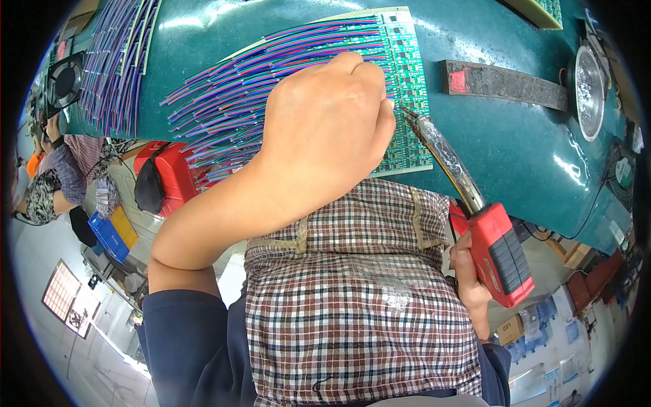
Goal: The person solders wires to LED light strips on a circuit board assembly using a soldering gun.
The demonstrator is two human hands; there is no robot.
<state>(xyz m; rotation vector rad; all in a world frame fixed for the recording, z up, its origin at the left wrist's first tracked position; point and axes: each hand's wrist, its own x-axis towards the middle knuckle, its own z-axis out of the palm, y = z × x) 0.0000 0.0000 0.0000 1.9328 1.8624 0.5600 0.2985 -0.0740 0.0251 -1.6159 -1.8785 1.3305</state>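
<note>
My left hand [329, 122] lies over a green circuit board [410, 88], its fingers curled in a pinch by the board's component rows. What sits between the fingertips is hidden under the hand. Rows of thin blue, red and purple wires [230, 88] run leftward from the board, several passing beneath my hand. In my right hand [468, 275], lower right, is a red and black soldering iron [502, 258]. Its long metal barrel slants up and left, with the tip close to the board just right of my left fingertips; whether it touches cannot be told.
A dark bar [505, 85] with a red patch lies right of the board, reaching a round metal dish [588, 93]. More wired boards [122, 61] lie at far left beside a small black fan [66, 81]. Another person's arm [64, 169] shows beyond a red stool [169, 180].
</note>
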